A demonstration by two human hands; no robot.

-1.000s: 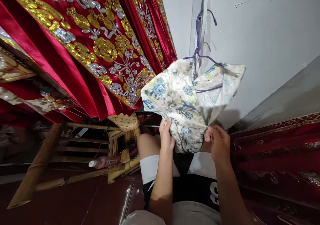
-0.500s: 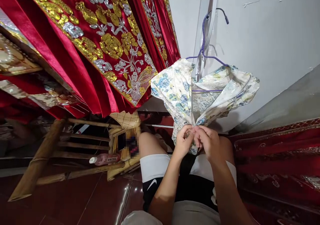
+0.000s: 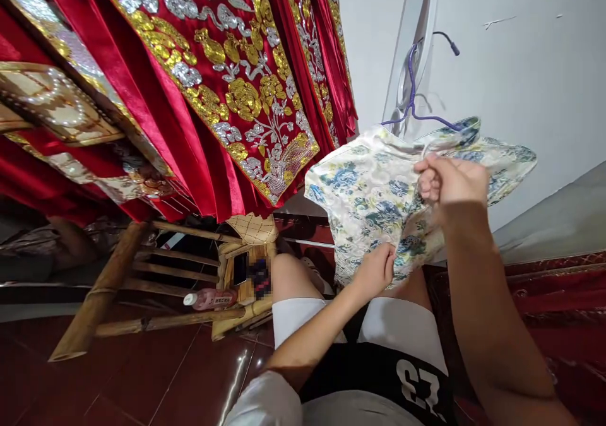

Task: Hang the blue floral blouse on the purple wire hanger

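A small cream garment with blue and yellow flowers (image 3: 374,192) hangs on a purple wire hanger (image 3: 416,107) against the white wall. My left hand (image 3: 376,271) pinches the garment's lower front edge, fingers closed on the cloth. My right hand (image 3: 449,180) is raised to the garment's upper part near the collar, fingers curled shut on the fabric. Both forearms reach up from my lap, where black and white shorts (image 3: 398,363) show.
Red velvet garments with gold and silver embroidery (image 3: 227,85) hang at the left. Below them stands a bamboo rack (image 3: 142,281) with a pink bottle (image 3: 211,298) on it. Red embroidered cloth (image 3: 558,300) lies at the right. The floor is dark red tile (image 3: 118,388).
My right hand has risen from the garment's lower front to its top near the collar. My left hand stayed low on the hem. The view shifted slightly.
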